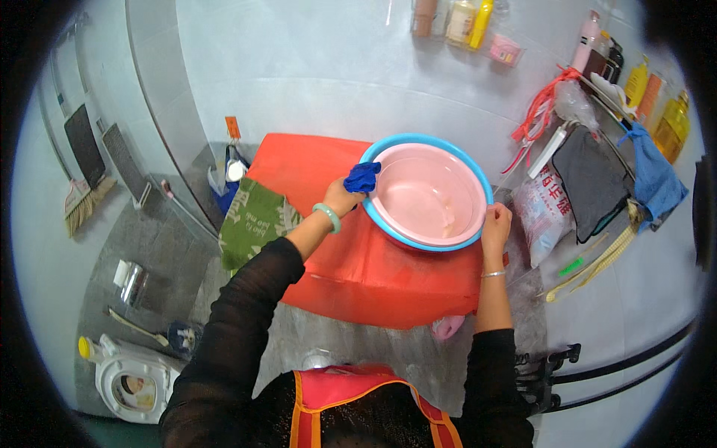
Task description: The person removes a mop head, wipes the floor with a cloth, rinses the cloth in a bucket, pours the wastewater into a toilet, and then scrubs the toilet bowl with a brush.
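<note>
A pink basin (418, 196) with water in it sits inside a larger blue basin (413, 139), and both rest on a red-covered table (328, 257). My left hand (340, 198), with a green bangle on its wrist, is closed around a bunched dark blue cloth (362, 178) at the left rim of the basins. On the opposite side, my right hand (497, 222) has its fingers closed on the rim of the blue basin. Left of my left forearm lies a green patterned cloth (258, 224) over the table's edge.
Bottles stand on a wall shelf (504, 51) and on a right-hand rack (612, 112) hung with cloths. Below the rack is a printed bag (544, 213). A broom (84, 203) and a toilet (134, 384) are at the left. Black rails (627, 367) line the lower right.
</note>
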Demonstrator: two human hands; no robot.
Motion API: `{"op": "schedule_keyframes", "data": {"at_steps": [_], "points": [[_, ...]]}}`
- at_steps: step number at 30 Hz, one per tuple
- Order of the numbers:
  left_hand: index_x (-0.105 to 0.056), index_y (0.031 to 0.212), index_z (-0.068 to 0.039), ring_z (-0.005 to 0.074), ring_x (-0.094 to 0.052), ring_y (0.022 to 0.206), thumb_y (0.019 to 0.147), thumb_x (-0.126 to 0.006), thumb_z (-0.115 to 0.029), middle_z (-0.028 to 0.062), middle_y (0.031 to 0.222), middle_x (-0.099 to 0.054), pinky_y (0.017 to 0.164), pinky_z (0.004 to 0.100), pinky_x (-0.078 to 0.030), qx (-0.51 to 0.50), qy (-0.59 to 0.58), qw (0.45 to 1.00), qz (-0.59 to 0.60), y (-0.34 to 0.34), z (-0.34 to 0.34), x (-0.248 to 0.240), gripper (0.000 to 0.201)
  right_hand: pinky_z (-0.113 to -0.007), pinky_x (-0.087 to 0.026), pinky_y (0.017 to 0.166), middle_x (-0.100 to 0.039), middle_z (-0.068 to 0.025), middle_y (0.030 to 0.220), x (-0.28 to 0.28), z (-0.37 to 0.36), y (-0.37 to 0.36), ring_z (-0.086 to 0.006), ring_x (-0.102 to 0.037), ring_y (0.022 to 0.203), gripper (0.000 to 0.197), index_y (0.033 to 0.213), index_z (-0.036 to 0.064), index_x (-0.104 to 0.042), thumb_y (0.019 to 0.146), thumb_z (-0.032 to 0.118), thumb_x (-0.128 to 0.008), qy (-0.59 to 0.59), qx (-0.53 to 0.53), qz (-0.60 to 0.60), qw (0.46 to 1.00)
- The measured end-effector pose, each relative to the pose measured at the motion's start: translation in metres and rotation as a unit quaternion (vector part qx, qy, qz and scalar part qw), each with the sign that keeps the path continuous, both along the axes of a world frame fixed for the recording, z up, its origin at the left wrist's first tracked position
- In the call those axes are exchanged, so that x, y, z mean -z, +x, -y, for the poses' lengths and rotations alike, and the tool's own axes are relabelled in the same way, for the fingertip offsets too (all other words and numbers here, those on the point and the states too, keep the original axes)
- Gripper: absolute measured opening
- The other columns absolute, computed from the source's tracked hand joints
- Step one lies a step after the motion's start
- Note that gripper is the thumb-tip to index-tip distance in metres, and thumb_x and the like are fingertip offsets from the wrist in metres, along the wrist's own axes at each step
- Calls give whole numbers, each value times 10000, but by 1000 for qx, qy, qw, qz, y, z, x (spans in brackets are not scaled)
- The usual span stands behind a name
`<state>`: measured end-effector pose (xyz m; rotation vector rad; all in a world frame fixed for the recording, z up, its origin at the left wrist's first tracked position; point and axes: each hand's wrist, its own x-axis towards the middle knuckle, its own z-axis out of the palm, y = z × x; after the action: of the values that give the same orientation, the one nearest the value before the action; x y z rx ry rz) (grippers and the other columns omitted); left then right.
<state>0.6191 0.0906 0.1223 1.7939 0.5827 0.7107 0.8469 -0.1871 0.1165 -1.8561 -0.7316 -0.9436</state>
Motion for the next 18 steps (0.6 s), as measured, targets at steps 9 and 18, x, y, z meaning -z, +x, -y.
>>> {"op": "schedule_keyframes", "data": {"at_steps": [9,18], "points": [[-557,920,-62,102,-526,651,718,-634,-91,-7,792,-556,555,233,-435,-76,-285,951,92,-182,69,51,218,-228,-466,586,-573,-76,887,-23,-81,-196,-121,-545,723,206,946,-3,-553,897,175,-461,122,-563,-538,616],[-569,951,-68,83,-502,656,729,-652,-138,-13,755,-530,535,245,-460,-284,-330,891,130,-409,124,92,248,-217,-442,569,-580,-50,820,-7,-186,-417,-91,-521,659,162,882,20,-567,876,167,-501,-142,-733,-488,452]]}}
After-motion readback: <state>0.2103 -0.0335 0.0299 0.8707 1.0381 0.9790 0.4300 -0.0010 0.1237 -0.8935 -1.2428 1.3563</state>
